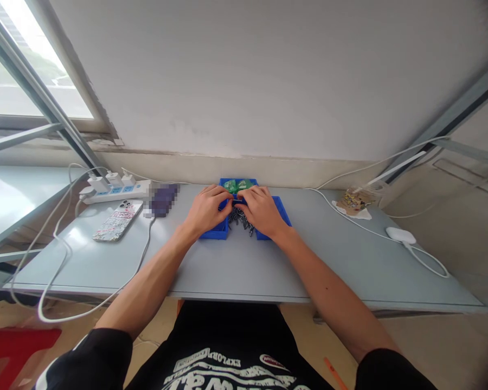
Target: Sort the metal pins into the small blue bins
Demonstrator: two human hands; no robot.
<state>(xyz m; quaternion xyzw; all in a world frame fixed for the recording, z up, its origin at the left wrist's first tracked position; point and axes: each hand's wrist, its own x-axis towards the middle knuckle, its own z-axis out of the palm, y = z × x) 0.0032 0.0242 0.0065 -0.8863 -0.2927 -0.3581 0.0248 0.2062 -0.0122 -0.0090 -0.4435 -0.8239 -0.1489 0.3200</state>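
Observation:
My left hand [210,208] and my right hand [264,210] meet over the middle of the table. Their fingertips are closed on a small dark piece [238,202], too small to make out. Just below it, a loose pile of dark metal parts like screws or pins [241,218] lies between two blue trays. The left blue tray [214,235] and the right blue tray [282,210] are partly covered by my hands. Behind my fingers, another blue tray [226,181] holds green plastic bags [244,184].
Leftward lie a power strip [140,190] with chargers, a phone [117,221], a blurred dark item [164,200] and white cables. At right are a clear container [355,200] with small contents and a white charger-like case [400,235]. A wall [244,81] stands behind the table.

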